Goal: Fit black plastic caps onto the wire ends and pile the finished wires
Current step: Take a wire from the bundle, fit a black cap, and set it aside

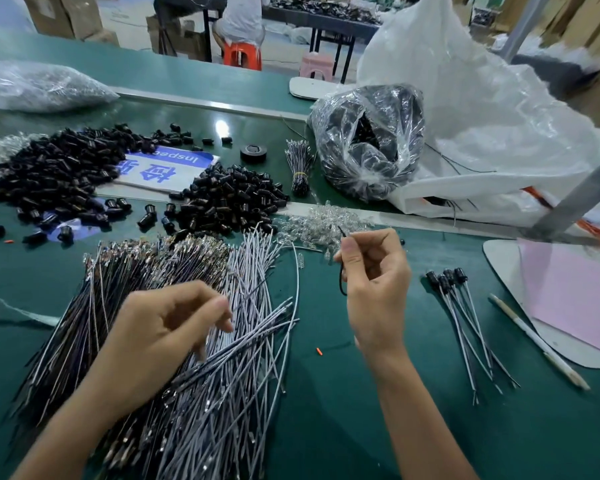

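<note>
The right hand (374, 282) pinches a thin black wire (342, 284) between thumb and forefinger, with capped wires (465, 313) piled to its right, while the left hand (167, 327) hovers loosely curled over the loose wires (222, 375).

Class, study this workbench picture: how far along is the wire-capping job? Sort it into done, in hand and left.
Done: a few capped wires lie piled on the right. In hand: the right hand pinches one thin black wire, no cap on it yet; the left hand is over the uncapped wire heap, its grip unclear. Left: nearly everything, that heap and the black caps.
</note>
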Demonstrator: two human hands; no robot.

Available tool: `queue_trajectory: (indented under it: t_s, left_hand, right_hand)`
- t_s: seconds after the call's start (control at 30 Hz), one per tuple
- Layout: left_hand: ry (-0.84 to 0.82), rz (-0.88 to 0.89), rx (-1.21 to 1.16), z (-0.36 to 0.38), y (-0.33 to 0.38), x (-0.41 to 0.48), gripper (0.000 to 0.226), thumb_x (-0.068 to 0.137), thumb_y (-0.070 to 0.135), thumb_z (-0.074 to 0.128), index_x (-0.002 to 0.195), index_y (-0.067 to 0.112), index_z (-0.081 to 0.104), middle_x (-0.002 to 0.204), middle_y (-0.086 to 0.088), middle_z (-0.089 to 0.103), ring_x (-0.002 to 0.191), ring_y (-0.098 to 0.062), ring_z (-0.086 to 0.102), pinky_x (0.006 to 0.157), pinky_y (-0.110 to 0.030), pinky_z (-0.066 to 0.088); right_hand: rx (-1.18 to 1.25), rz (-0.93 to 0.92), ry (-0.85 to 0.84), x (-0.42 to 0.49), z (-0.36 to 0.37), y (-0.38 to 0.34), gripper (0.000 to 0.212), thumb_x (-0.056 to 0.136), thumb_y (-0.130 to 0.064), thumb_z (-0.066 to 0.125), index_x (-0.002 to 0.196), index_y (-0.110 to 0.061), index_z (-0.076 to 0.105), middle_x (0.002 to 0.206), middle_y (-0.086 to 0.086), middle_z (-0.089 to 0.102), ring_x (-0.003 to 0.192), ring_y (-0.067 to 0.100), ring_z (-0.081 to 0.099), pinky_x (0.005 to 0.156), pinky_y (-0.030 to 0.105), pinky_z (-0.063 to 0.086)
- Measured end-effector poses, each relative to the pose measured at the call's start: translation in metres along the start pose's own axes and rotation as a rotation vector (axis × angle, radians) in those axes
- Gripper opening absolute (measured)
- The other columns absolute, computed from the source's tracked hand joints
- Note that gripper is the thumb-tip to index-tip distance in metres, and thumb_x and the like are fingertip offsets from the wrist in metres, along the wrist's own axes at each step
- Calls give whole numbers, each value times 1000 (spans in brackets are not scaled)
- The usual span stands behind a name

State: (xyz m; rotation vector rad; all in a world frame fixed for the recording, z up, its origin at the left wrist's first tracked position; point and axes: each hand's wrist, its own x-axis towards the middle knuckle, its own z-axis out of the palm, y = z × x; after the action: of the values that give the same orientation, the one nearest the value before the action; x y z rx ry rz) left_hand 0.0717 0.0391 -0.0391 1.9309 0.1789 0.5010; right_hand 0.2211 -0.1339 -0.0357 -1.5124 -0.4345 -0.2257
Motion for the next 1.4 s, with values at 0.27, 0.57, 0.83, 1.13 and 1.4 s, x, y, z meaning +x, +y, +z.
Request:
queue_trajectory:
  t_s: [0.27,0.57,0.83,1.13,1.4]
  left_hand:
    - [245,130,573,27,31,21,24,89,43,64,78,24,73,56,10,61,44,-10,52,47,-26,47]
    - [77,-194,1142,32,58,21,48,89,69,35,93,33,67,61,12,42,62,-15,41,56,-27,33]
    - [181,88,274,31,74,21,37,74,52,64,103,31,74,78,20,72,65,4,68,64,-17,57]
    - [173,-14,-245,45,60,31,9,73,6,78,76,14,74,67,-1,74,59,-15,71,58,-18,56]
    - [247,-8,-277,40,56,30,12,65,21,81,75,18,75,69,-1,74,58,-14,69,59,-17,54]
  right_hand:
    - [212,64,-290,-3,1,-7,8,89,-15,64,84,-18,58,71,1,68,59,11,50,57,18,43]
    - [367,150,-355,-1,-4,-7,10,85,-22,65,93,-17,62,74,5,72,53,9,52,54,17,45]
    - [375,129,-524,-6,-3,-12,8,90,-8,65,88,-16,67,74,3,72,60,16,66,57,18,46]
    - [405,174,-615,-10,0,-13,6,90,-7,64,87,-12,65,75,8,73,60,17,67,55,22,49]
    - [347,165,-573,-10,-2,-14,3,88,-6,65,85,-5,63,75,9,73,59,21,68,53,23,49]
